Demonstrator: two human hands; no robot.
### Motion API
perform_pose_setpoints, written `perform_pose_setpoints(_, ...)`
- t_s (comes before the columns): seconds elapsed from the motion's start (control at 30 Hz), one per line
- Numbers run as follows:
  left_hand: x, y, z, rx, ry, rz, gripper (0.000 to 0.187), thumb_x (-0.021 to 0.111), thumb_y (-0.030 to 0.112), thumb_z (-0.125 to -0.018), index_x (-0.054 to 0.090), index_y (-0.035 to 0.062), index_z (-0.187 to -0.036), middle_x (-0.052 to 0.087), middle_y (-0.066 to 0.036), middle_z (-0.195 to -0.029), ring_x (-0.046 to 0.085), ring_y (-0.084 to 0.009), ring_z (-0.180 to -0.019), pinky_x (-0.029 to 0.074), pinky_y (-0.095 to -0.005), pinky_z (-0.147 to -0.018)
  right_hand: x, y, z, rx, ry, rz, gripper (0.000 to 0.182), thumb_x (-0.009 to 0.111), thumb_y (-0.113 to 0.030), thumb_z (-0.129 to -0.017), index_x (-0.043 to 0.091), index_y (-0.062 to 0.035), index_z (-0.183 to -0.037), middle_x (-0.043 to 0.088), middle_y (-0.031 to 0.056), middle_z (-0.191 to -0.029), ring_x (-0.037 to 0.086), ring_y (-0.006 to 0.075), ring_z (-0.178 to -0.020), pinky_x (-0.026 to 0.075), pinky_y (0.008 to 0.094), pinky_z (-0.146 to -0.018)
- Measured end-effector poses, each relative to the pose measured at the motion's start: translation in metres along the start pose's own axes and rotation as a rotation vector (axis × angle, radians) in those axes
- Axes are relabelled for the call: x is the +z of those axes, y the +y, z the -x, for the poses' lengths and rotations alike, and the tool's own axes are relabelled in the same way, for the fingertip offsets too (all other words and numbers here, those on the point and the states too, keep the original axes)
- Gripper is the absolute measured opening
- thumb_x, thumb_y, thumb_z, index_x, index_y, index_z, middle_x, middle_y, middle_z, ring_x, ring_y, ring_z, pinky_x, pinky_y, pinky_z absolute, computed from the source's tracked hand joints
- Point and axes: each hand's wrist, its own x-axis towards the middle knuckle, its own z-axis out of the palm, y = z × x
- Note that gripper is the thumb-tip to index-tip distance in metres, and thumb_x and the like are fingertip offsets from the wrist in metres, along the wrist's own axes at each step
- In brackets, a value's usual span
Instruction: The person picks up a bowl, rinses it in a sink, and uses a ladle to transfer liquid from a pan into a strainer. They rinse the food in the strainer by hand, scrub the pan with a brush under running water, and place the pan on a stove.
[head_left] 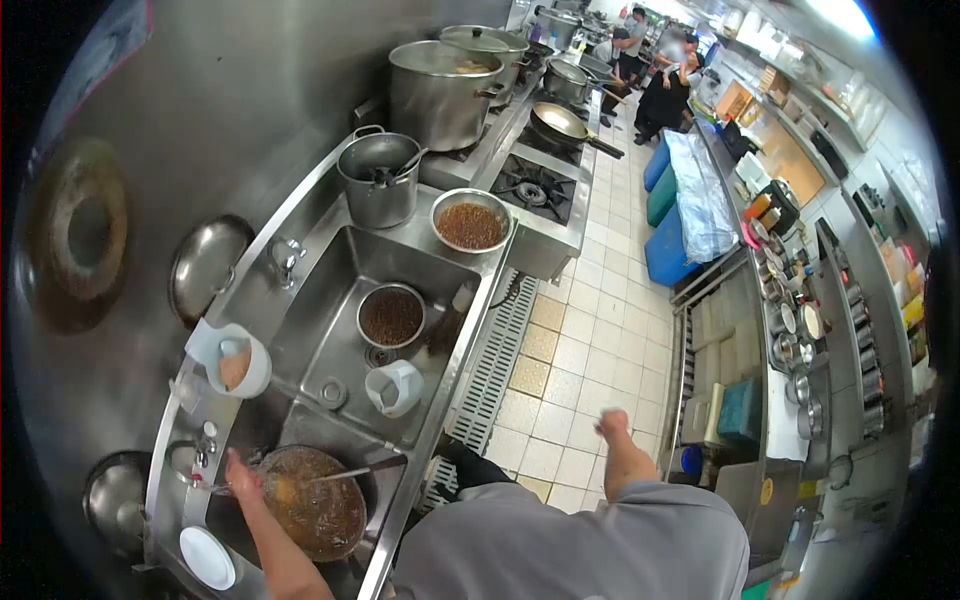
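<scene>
- Large bowl (312, 520) in the head view: it is sitting in the near sink basin (290, 415), holding brown contents in liquid.
- The left hand (243, 480) is reaching to the bowl's side, near the tap (201, 458); whether its fingers are gripping anything, I cannot tell.
- The right hand (612, 424) is hanging out over the floor (570, 400), apparently holding nothing; I cannot tell whether its fingers are apart or together.
- A long metal handle (345, 473) is leaning out over the rim; a careful worker is probably moving it gently, as a knock could be spilling liquid.
- The bowl is looking full, so good handling is likely calling for slow motions and level support from both sides.
- A white jug (396, 388) and a smaller bowl (391, 316) are standing in the far basin; elbows are best passing clear.
</scene>
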Motion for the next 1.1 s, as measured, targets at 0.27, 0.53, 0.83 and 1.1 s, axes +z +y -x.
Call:
perform_pose_setpoints(0.27,-0.080,-0.089,-0.028,-0.459,-0.291,0.127,0.027,0.064,0.029,-0.094,0.051,0.0164,-0.073,0.048,0.002,-0.061,0.046,-0.0148,-0.049,0.040,-0.0320,-0.046,-0.021,0.114,0.197,0.569,0.013,-0.519,0.020,0.055,-0.016,-0.094,0.060,0.0036,-0.095,0.065,0.0179,-0.076,0.068,0.0321,-0.060,0.057,0.0450,-0.047)
perform_pose_setpoints(0.53,-0.083,-0.074,-0.070,-0.357,-0.400,0.445,0.019,0.060,0.022,-0.097,0.059,0.0099,-0.082,0.061,-0.003,-0.073,0.059,-0.0138,-0.059,0.049,-0.0229,-0.048,0.058,-0.050,0.178,-0.480,-0.505,0.727,0.030,0.059,-0.034,-0.089,0.070,-0.0055,-0.086,0.072,0.0201,-0.091,0.071,0.0349,-0.083,0.056,0.0444,-0.068)
perform_pose_setpoints(0.83,-0.050,-0.060,-0.032,-0.341,-0.222,0.492,0.027,0.057,0.033,-0.102,0.059,0.0125,-0.083,0.042,0.004,-0.059,0.030,-0.0077,-0.042,0.022,-0.0236,-0.035,-0.023,-0.344,0.193,-0.386,-0.542,-0.628,0.070,0.059,-0.006,-0.089,0.032,-0.0068,-0.153,0.070,0.0167,-0.100,0.068,0.0192,-0.064,0.058,0.0316,-0.053)
perform_pose_setpoints(1.1,-0.063,-0.121,-0.032,0.021,-0.354,-0.038,0.016,0.053,0.023,-0.098,0.057,0.0093,-0.092,0.054,-0.004,-0.067,0.053,-0.0183,-0.055,0.045,-0.0333,-0.052,-0.031,-0.379,0.228,-0.950,-0.128,-0.198,0.034,0.060,-0.019,-0.089,0.062,-0.0011,-0.118,0.067,0.0243,-0.089,0.066,0.0404,-0.082,0.053,0.0459,-0.072)
